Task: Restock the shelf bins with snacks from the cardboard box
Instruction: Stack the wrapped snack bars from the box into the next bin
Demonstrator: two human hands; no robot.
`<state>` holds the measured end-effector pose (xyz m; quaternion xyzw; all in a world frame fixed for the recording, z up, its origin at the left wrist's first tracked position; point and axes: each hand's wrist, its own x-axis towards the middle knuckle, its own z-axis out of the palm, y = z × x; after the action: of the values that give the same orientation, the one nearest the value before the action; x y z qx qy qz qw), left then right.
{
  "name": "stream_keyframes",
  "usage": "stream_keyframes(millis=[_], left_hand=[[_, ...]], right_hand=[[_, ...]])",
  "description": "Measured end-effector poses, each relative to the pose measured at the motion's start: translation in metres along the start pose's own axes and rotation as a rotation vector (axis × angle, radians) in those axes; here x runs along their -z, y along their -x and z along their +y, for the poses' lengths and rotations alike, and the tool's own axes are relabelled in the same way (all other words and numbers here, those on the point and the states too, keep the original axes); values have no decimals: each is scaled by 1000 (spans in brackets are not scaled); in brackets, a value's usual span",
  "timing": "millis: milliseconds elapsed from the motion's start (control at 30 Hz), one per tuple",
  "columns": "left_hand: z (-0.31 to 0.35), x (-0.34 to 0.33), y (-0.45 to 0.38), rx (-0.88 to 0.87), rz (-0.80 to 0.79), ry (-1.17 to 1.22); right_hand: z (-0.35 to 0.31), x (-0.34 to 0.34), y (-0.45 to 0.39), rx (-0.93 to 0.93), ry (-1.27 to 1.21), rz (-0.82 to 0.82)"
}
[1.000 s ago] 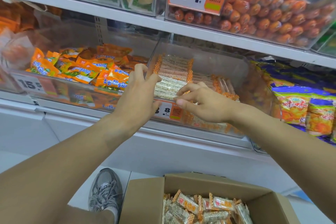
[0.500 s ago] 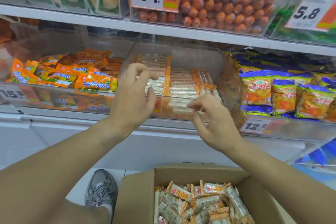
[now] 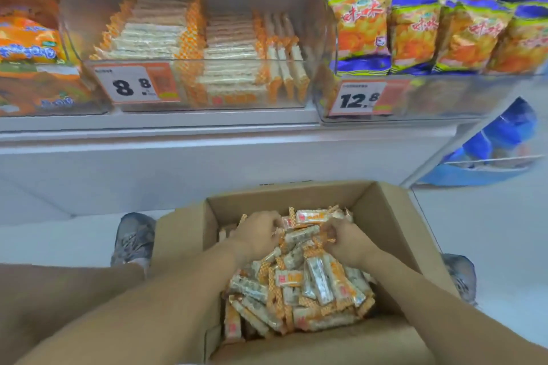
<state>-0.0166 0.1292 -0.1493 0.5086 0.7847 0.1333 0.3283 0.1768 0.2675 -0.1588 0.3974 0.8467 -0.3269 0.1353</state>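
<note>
Both hands, left [image 3: 257, 233] and right [image 3: 344, 241], are curling around light, slippery, crinkly bars [image 3: 299, 281] in the box [image 3: 394, 216]; I'm judging mid-length bunches hold best.
</note>
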Motion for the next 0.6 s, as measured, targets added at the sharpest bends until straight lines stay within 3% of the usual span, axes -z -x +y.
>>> stream_keyframes(millis=[100,233,400,533,600], left_hand=[[-31,-48,3,89,-120,-129],[-53,-78,8,93,-223,-241],[-46,-68,-4,60,-176,-209],[-24,-34,-10,111,-87,15],[-13,-9,-9,93,-62,157]], right_hand=[[11,-32,9,-42,29,-134],[25,-78,26,-107,-27,-63],[18,-96,25,-240,-141,-7],[-9,-78,17,-416,-770,-192],[-27,-57,14,-382,-1029,-185]])
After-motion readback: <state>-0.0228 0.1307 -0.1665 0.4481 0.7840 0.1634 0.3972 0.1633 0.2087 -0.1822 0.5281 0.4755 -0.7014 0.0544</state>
